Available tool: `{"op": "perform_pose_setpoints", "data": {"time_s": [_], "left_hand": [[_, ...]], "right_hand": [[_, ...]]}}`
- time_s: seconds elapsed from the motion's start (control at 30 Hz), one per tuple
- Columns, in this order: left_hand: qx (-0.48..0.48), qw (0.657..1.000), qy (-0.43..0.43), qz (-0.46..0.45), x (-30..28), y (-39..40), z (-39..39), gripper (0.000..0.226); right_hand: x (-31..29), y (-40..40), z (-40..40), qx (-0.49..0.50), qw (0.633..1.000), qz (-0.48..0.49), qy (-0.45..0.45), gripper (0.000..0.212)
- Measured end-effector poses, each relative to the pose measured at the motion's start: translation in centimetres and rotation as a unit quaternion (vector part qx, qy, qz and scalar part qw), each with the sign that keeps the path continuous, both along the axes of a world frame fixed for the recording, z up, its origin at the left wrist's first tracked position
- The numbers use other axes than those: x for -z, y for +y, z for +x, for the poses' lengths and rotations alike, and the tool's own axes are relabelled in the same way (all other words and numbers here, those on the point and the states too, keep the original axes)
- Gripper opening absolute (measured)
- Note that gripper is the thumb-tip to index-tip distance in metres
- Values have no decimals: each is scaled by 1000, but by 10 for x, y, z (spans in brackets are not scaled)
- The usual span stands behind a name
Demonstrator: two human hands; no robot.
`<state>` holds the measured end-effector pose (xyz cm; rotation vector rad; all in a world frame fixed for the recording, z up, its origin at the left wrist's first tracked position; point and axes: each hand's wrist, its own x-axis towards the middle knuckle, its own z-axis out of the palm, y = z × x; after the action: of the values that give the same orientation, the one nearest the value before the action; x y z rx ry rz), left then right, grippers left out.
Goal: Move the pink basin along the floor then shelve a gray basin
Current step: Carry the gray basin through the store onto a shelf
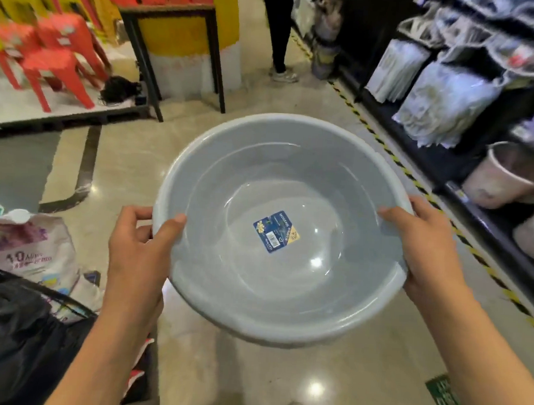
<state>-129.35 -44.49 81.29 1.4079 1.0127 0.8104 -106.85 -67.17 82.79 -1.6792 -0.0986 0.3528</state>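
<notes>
A large round gray basin (285, 184) with a blue label on its bottom is held up in the air over the floor, mouth facing me. My left hand (139, 248) grips its left rim, thumb inside the bowl and fingers behind. My right hand (430, 248) grips the right rim the same way. No pink basin is in view.
A dark shelf unit (487, 220) runs along the right, holding packaged goods and pale buckets (505, 174). A yellow-black floor stripe (394, 159) borders it. Red plastic chairs (50, 54) and a black-framed table (176, 15) stand far left. A person's legs (279, 32) stand ahead. Bags (31, 252) lie at lower left.
</notes>
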Motion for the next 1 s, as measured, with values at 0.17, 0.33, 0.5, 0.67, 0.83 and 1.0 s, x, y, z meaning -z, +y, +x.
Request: {"op": "perform_pose_setpoints", "data": {"time_s": [0.17, 0.33, 0.5, 0.67, 0.83, 1.0], "left_hand": [[95, 995, -35, -4, -60, -62, 54, 16], [214, 975, -61, -7, -94, -143, 119, 19], [311, 947, -77, -14, -111, -233, 184, 20], [401, 912, -86, -22, -117, -320, 246, 23], [506, 857, -93, -17, -117, -411, 301, 20], [599, 794, -97, -37, -114, -495, 354, 23]], "right_hand": [[-65, -101, -2, 93, 995, 45, -7, 28], [-98, -211, -1, 190, 980, 61, -22, 31], [-115, -316, -6, 282, 956, 75, -22, 27], [-119, -404, -20, 380, 920, 87, -31, 26], [-118, -483, -30, 485, 869, 78, -47, 23], [-115, -541, -37, 575, 813, 79, -52, 22]]}}
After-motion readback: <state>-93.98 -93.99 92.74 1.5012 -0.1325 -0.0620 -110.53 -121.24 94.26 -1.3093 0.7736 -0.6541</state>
